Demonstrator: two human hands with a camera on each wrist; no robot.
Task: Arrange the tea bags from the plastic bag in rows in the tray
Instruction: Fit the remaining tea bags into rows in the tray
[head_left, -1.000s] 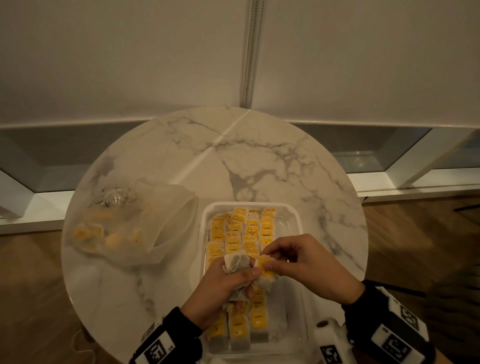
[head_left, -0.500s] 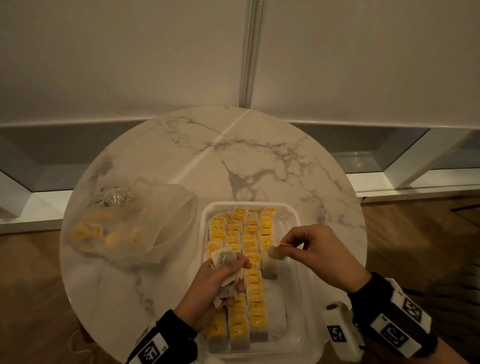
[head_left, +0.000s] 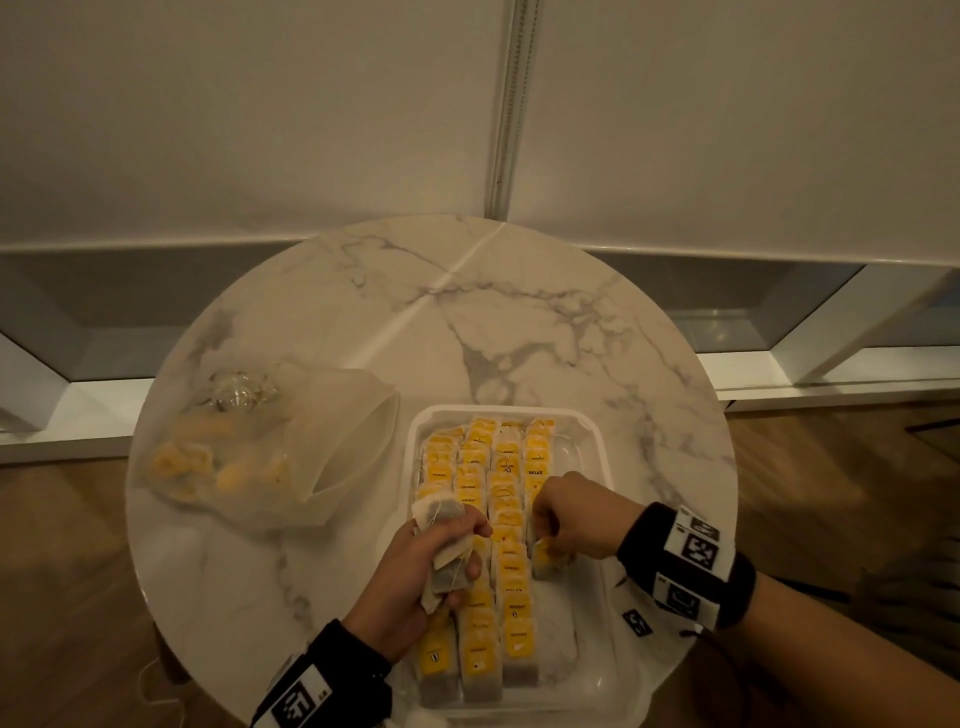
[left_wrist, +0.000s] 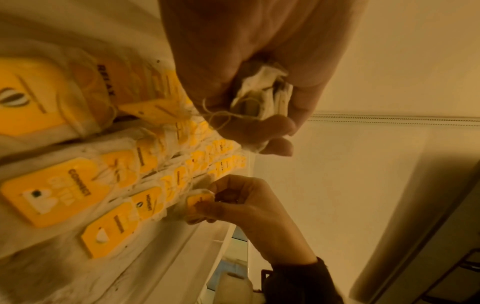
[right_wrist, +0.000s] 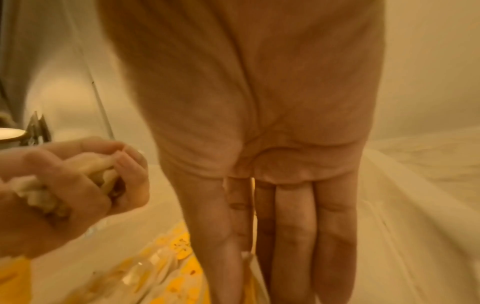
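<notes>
Left hand (head_left: 415, 569): grip clamped on a bunch of tea bags (head_left: 444, 545) above the tray (head_left: 602, 452). Right hand (head_left: 574, 517): grip apparently pinches one tea bag (head_left: 545, 558), just right of the filled rows (head_left: 501, 519).

It looks like a home or hotel room: a round white marble surface (head_left: 519, 322) at mid-frame, pale roller blinds (head_left: 260, 114) across the upper frame over a low window, and brown wood-plank flooring (head_left: 62, 597) at lower left.
</notes>
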